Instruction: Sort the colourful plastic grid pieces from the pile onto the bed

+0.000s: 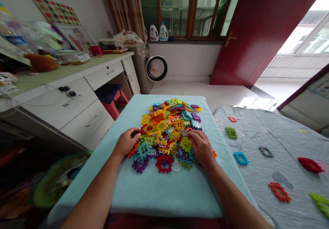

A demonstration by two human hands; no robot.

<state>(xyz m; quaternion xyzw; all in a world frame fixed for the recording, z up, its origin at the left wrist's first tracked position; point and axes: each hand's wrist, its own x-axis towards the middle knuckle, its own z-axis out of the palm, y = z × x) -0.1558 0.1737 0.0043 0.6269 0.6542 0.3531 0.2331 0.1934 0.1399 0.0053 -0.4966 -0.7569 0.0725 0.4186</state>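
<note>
A pile (164, 129) of plastic pieces in many colours covers the middle of the desk (164, 194), which is spread with a pale blue cloth. The left hand (128, 141) rests at the pile's left edge, fingers bent and thumb near the forefinger; whether it grips anything, I cannot tell. The right hand (202, 147) lies over the pile's right side, fingers reaching inward, with a grey piece (184, 133) at the fingertips; whether it is pinched or only touched is unclear.

Along the pile's near edge lie a purple piece (140, 166), a red frame (159, 164) and a white grid (176, 167). On the right of the frame, a grey cloth (252, 205) carries scattered pieces well apart from each other: a green one (231, 132), a blue ring (235, 157), a dark grey ring (261, 150) and a red clump (311, 165) among them.

At upper centre, a washer (138, 64) stands with its round door open, near two bottles (163, 33) on the sill. A red door (249, 34) fills the upper right.
</note>
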